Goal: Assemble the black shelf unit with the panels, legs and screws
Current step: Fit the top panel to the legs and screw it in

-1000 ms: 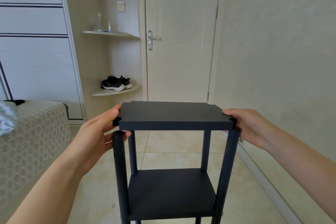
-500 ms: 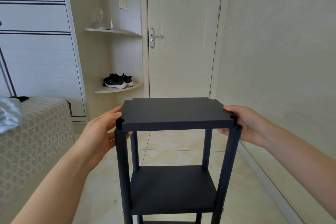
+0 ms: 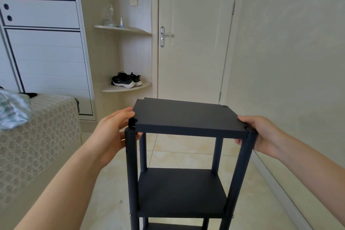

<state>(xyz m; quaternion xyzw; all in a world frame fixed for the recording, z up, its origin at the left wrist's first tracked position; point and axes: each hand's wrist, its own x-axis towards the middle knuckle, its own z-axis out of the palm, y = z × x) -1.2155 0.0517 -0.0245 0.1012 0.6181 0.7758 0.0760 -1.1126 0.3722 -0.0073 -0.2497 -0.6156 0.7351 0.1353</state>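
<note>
The top panel [image 3: 186,115] of the black shelf unit [image 3: 179,173] sits in the middle of the view, held over its four round legs. Half a second ago it lay level on them. Now it is tilted, and its near left corner is raised clear of the left front leg [image 3: 131,164], so the cut-out notch shows above the leg's top. The near right corner meets the right front leg [image 3: 240,170].

The left hand [image 3: 110,136] grips the near left corner, thumb on top and fingers curled beneath. The right hand [image 3: 261,132] grips the near right corner the same way. The panel is matte black with notched corners. A middle panel [image 3: 181,190] is fixed between the legs below.

The unit stands on a pale tiled floor [image 3: 177,155]. Behind it, a lower corner shelf [image 3: 127,89] holds black sneakers [image 3: 125,79], and an upper corner shelf [image 3: 121,29] holds a small bottle [image 3: 121,22]. A bed [image 3: 37,136] lies to the left.
</note>
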